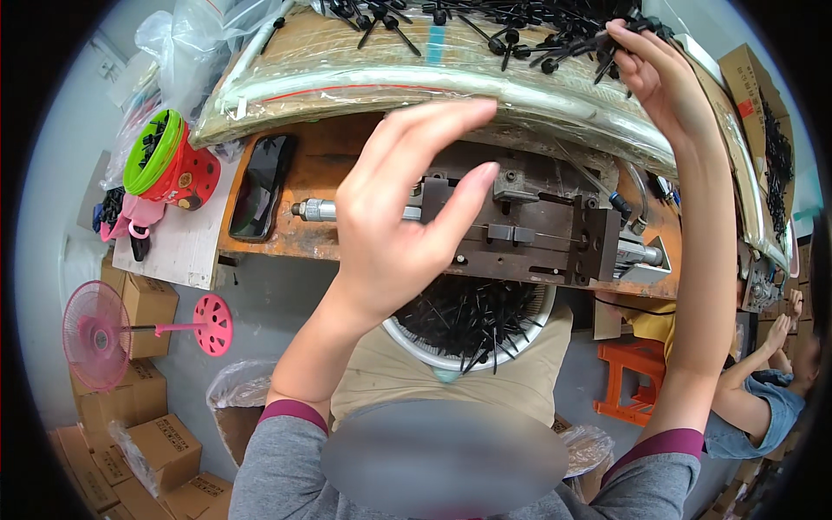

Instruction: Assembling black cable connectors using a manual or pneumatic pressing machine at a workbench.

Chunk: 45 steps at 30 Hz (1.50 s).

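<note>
Two hands worked above the metal press [520, 230]: the right hand [654, 74] pinched black pins [520, 39] behind it; the left hand [403, 212] hovered open, empty.

Both forearms come up from the lower edge bare, with nothing worn from the elbows to the fingertips. The left hand [394, 221] and the right hand [663, 82] carry no gloves, rings, watch or bands. The sleeves are grey knit fabric, pushed up to around the elbows, each ending in a narrow maroon cuff band. The same grey cloth covers the upper arms and shoulders at the bottom of the view. Fingernails are short and unpainted, as far as can be seen on the left hand
</note>
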Available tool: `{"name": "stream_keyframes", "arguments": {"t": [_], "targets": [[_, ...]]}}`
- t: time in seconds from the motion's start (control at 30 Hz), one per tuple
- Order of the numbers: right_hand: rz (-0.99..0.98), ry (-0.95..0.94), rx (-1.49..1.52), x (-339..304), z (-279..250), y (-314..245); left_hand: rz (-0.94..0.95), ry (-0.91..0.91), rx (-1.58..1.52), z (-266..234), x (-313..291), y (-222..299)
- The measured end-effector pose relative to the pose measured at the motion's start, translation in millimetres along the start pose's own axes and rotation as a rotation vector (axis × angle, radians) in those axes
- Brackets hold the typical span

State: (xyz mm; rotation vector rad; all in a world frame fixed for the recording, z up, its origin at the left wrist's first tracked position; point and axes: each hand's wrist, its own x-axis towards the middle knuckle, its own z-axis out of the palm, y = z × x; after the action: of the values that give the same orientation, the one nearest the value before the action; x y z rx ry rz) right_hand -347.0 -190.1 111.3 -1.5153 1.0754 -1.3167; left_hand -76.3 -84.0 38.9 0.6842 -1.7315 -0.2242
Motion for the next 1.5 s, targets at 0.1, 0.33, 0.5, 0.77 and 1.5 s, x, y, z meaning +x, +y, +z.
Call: {"name": "stream_keyframes", "arguments": {"t": [0.1, 0.33, 0.5, 0.77, 1.5], "targets": [[0.047, -0.135, 0.053, -47.5, 22.9, -11.0, -0.124, -0.007, -0.229, 8.4, 8.5, 5.0], [0.459, -0.190, 0.418, -140.4, 70.1, 12.9, 0.017, -0.297, -0.187, 9.8, -25.3, 21.8], [0.557, -0.147, 0.497, -163.3, 71.6, 19.0, 0.038, -0.380, -0.101, 7.3, -47.6, 34.4], [0.465, 0.048, 0.309, -192.8, 71.2, 15.1, 0.052, -0.351, -0.031, 4.2, -61.3, 43.0], [-0.556, 0.304, -0.954, -225.8, 68.6, 25.0, -0.087, -0.538, 0.352, 35.7, -76.0, 30.1]]}}
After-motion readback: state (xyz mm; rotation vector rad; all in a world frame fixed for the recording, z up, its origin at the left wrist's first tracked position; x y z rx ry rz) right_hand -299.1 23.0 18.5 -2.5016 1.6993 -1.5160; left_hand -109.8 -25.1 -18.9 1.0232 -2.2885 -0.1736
